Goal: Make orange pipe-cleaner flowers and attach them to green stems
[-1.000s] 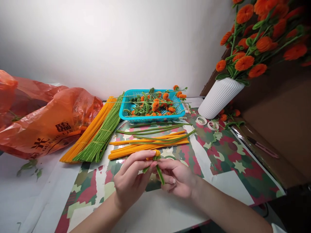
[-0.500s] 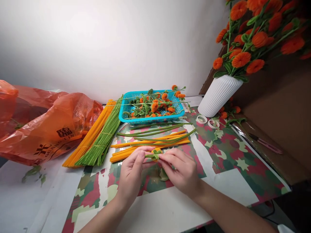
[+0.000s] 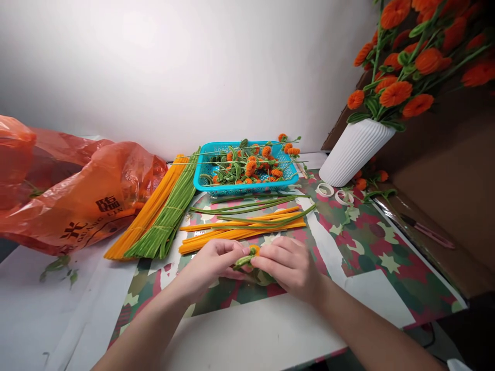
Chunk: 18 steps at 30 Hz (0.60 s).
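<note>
Between my hands is a small flower piece with a yellow-orange head [image 3: 254,250] and green fuzzy parts [image 3: 243,262]. My left hand [image 3: 216,263] pinches it from the left, thumb and forefinger at the green part. From the right, my right hand [image 3: 288,265] has its fingers closed on the piece, covering some of it. Just beyond my hands lie loose yellow stems [image 3: 209,242] and loose green stems [image 3: 247,207] on the camouflage-patterned mat [image 3: 363,237].
A blue basket [image 3: 209,189] of orange flowers stands behind the stems. Yellow [image 3: 149,211] and green bundles [image 3: 166,221] lie left, beside an orange plastic bag [image 3: 88,201]. At right are a white vase [image 3: 353,149], tape rolls [image 3: 325,190] and a pink-handled tool [image 3: 433,234].
Both hands have shifted their grip on the flower piece; its green parts now point down to the left and the yellow-orange head shows above them. The whole view has shifted slightly.
</note>
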Tool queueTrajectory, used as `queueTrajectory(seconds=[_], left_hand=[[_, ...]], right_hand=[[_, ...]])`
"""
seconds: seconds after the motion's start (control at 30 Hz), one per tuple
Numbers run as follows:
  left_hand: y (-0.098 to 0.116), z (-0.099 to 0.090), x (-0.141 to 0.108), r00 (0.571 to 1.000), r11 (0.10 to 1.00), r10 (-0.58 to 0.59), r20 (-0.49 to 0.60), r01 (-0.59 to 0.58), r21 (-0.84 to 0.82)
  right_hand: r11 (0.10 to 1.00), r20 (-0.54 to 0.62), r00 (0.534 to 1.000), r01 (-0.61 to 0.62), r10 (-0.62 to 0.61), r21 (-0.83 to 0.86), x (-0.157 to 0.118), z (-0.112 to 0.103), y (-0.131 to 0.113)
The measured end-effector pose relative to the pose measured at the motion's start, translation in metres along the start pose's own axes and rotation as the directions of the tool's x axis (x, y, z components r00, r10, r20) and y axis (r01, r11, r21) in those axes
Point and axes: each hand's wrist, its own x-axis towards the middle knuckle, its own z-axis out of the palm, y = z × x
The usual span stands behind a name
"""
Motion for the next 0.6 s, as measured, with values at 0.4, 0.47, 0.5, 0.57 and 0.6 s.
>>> queueTrajectory(seconds=[0.4,0.47,0.5,0.57,0.6], left_hand=[[0.0081,-0.0023,0.0008,0.996,0.968,-0.085,-0.011,0.086,0.237],[0.0082,-0.0041,0.0010,0.995,0.962,-0.102,-0.002,0.099,0.253],[0.0077,-0.0051,0.0013,0.995,0.966,-0.103,0.011,0.097,0.240],[0.0060,-0.0061,0.0024,0.995,0.981,-0.090,0.050,0.080,0.178],[0.0047,-0.0059,0.0032,0.995,0.989,-0.077,0.064,0.068,0.134]], right_hand=[[0.990,0.097,0.988,0.125,-0.119,-0.061,-0.0003,-0.0005,0.0065],[0.988,0.113,0.985,0.141,-0.134,-0.061,-0.0010,0.0009,0.0068],[0.988,0.115,0.984,0.144,-0.137,-0.059,-0.0012,0.0013,0.0068],[0.990,0.109,0.986,0.131,-0.124,-0.056,-0.0015,0.0016,0.0067],[0.992,0.102,0.989,0.115,-0.109,-0.055,-0.0014,0.0015,0.0065]])
